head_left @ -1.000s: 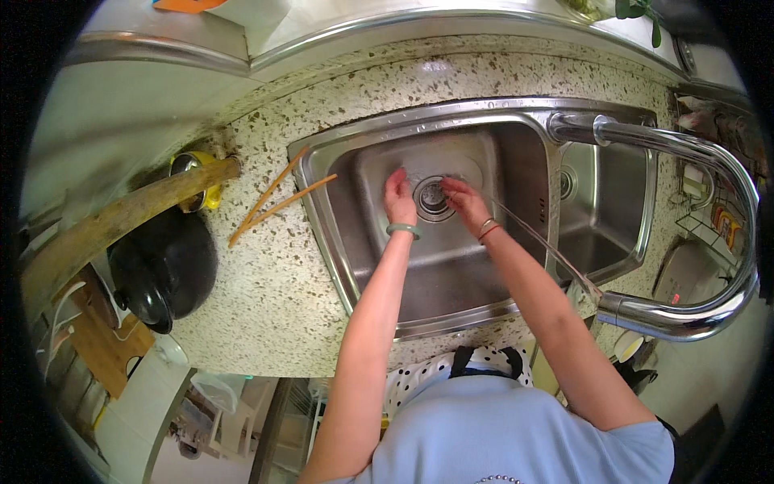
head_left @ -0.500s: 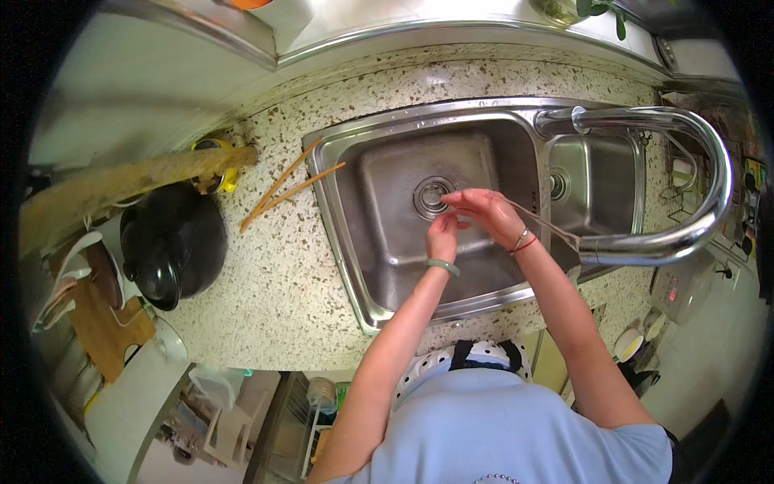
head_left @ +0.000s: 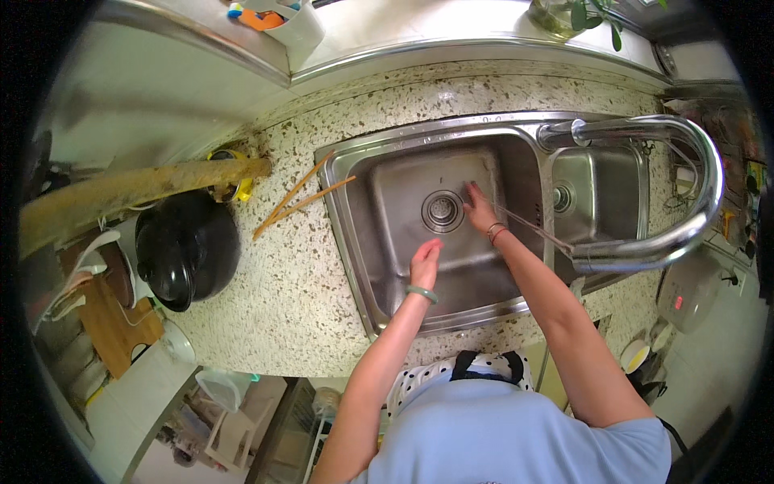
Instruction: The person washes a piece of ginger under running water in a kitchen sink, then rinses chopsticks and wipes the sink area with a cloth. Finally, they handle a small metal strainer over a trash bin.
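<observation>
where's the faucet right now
In the head view, the chrome faucet is on the right, curving past the smaller basin, with its spout end pointing left toward the right hand.

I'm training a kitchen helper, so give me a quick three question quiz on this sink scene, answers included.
1. True or false: the left arm wears a green bangle.
2. What lies on the counter just left of the sink? A) a red towel; B) two wooden sticks; C) a glass jar.
3. Fill in: nearest the water stream is the ___.

Key: 1 true; 2 B; 3 right hand.
</observation>
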`<state>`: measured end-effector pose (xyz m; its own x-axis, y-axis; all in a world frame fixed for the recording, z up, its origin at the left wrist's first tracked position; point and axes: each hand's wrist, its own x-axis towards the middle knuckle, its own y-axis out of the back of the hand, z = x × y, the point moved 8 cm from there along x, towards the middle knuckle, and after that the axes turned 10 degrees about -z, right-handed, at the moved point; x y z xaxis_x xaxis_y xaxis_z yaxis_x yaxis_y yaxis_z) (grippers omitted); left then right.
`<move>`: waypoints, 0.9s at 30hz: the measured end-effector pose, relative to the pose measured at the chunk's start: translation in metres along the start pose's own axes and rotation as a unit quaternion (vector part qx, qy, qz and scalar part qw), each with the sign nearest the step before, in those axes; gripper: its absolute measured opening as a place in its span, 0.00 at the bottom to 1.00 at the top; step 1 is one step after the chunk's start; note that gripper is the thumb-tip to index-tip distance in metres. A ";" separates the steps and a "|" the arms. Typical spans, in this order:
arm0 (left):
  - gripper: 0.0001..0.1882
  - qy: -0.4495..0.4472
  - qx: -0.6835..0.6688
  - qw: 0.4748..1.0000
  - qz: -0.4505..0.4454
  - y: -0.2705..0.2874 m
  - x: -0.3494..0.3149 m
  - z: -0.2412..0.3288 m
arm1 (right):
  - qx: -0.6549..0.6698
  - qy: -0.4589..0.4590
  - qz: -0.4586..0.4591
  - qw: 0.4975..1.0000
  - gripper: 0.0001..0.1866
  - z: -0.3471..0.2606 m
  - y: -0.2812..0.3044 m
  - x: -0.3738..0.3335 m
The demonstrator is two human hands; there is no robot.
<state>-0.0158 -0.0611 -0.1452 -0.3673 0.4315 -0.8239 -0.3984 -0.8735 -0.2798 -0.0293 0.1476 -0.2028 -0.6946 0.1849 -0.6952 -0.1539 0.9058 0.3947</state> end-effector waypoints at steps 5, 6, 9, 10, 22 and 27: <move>0.17 0.017 -0.025 0.999 -0.024 -0.001 0.006 -0.001 | -0.144 0.086 0.127 0.978 0.38 -0.041 -0.010 0.000; 0.17 0.021 -0.029 0.999 -0.022 -0.001 0.008 -0.002 | -0.167 0.089 0.150 0.970 0.38 -0.047 -0.012 0.000; 0.16 0.027 -0.042 0.999 -0.021 -0.001 0.011 -0.006 | -0.210 0.132 0.143 0.958 0.35 -0.055 -0.012 -0.004; 0.16 0.026 -0.046 0.998 -0.022 0.000 0.011 -0.008 | -0.225 0.154 0.130 0.953 0.34 -0.059 -0.013 -0.004; 0.16 0.029 -0.078 0.995 -0.048 -0.005 0.004 -0.001 | -0.185 0.091 -0.164 0.965 0.28 -0.038 -0.056 -0.019; 0.17 0.027 -0.076 0.996 -0.040 -0.005 0.003 -0.002 | -0.094 0.081 0.034 0.992 0.29 -0.003 0.017 -0.029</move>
<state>-0.0135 -0.0555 -0.1471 -0.2923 0.4925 -0.8198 -0.2920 -0.8623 -0.4139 -0.0138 0.1564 -0.1740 -0.8091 0.1668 -0.5635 -0.2194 0.8038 0.5529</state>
